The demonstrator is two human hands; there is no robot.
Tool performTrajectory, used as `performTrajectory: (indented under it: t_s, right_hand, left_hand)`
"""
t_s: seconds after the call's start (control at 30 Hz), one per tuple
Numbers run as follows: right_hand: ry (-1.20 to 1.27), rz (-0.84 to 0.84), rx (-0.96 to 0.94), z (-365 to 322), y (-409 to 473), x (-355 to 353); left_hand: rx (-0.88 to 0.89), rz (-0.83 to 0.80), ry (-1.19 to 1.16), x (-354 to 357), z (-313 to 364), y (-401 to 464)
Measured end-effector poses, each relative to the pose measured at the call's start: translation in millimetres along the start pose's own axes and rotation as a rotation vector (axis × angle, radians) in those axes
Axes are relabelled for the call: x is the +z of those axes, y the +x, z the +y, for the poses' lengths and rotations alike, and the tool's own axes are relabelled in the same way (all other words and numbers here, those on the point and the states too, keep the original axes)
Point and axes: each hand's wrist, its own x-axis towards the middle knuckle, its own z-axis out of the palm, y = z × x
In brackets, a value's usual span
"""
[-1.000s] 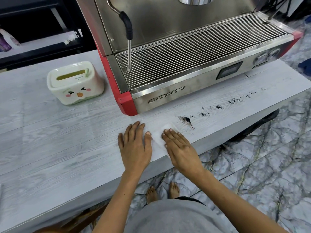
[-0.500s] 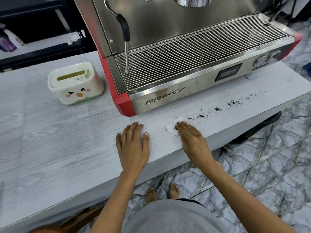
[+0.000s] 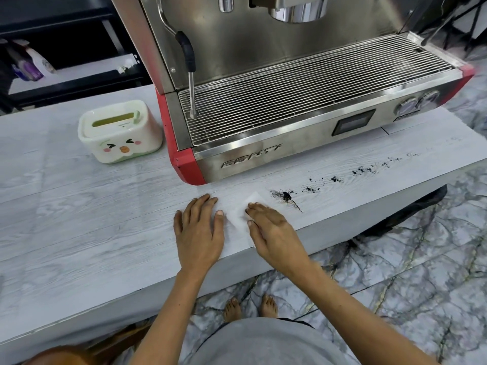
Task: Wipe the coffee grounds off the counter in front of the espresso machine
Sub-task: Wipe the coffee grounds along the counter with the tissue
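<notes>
1. Coffee grounds [image 3: 286,196], dark and powdery, sit in a small heap with a smeared tail just right of the frame's centre, on the pale grey wood-grain counter [image 3: 79,219].
2. More black specks [image 3: 362,170] trail from that heap toward the right edge of the frame, running along the counter in front of the stainless-steel espresso machine with red corners [image 3: 303,109].
3. A thin white wipe [image 3: 243,212] lies flat on the counter just left of the heap; its far corner is close to the smear, though whether it touches is hard to tell.
4. The right hand [image 3: 274,233] presses down on the wipe with fingers straight and together, palm flat, gripping nothing.
5. The left hand [image 3: 199,233] rests beside it, centre of the frame, fingers spread open on bare counter, thumb next to the wipe's edge.
6. A white rectangular container with a cartoon face and a green slot on top [image 3: 120,131] stands at centre left, just beside the machine's red corner.
7. A steam wand with a black grip [image 3: 191,83] hangs over the wire drip grate [image 3: 303,101].
8. Bare feet [image 3: 250,308] show on the marbled floor at bottom centre.
</notes>
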Motion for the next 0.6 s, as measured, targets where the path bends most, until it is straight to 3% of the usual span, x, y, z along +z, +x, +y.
performTrajectory:
  t_s: [0.27, 0.6]
  right_hand:
    - [-0.235, -0.045, -0.073, 2, -7, 24]
    - [-0.279, 0.0, 0.084, 4, 12, 30]
  left_hand:
    - [-0.007, 0.017, -0.007, -1, 2, 0]
    - [0.008, -0.009, 0.007, 1, -2, 2]
